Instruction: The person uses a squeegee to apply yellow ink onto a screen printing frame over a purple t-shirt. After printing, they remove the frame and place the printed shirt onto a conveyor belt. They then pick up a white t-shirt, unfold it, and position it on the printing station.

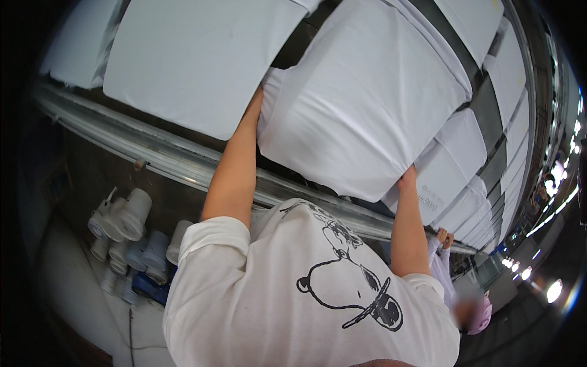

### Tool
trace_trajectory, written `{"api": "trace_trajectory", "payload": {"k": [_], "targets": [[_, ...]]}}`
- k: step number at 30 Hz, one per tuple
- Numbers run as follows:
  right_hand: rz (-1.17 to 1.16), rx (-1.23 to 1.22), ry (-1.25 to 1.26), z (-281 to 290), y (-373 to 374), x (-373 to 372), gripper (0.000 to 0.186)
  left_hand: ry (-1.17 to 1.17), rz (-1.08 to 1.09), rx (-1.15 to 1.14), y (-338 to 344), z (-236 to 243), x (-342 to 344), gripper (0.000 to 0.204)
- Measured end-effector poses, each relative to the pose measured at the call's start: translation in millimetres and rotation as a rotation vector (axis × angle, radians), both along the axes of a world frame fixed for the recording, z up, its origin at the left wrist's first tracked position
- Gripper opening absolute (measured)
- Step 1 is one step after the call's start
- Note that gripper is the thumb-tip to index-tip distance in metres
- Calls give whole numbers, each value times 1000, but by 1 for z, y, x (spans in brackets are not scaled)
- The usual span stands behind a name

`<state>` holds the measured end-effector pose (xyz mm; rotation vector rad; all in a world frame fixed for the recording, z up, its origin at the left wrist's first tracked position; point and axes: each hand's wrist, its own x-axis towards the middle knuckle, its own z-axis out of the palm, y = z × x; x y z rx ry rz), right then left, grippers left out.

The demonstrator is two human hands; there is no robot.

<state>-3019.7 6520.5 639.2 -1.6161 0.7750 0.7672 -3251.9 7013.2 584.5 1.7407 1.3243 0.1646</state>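
Observation:
A white fabric piece (348, 92), looking like a shirt, lies stretched over a flat board in front of me. Its near edge hangs loose and wavy past the board. My left hand (262, 96) is at the cloth's left side, where folds cover its fingers. At the lower right corner my right hand (407, 176) grips the cloth edge, and creases run out from that spot. Part of the right hand's fingers is tucked behind the fabric.
Neighbouring boards carry white cloth on the left (189, 55) and right (458, 144). A metal rail (165, 162) runs along the near side. White tubs (131, 214) stand low at the left. At the right, another person's hands (445, 237) touch the row's edge.

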Motion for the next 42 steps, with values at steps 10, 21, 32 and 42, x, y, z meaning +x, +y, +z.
{"api": "trace_trajectory", "payload": {"k": [10, 21, 32, 42], "targets": [[-183, 169, 69, 16, 11, -33, 44, 47, 179, -551, -30, 17, -15, 81], [542, -735, -1223, 90, 1, -154, 33, -225, -705, 430, -100, 177, -68, 36], [1210, -494, -1460, 104, 94, -192, 25, -141, -1323, 829, -204, 172, -36, 48], [1060, -169, -1155, 87, 90, -167, 13, -111, -1064, 93, -172, 164, -21, 16]]}}
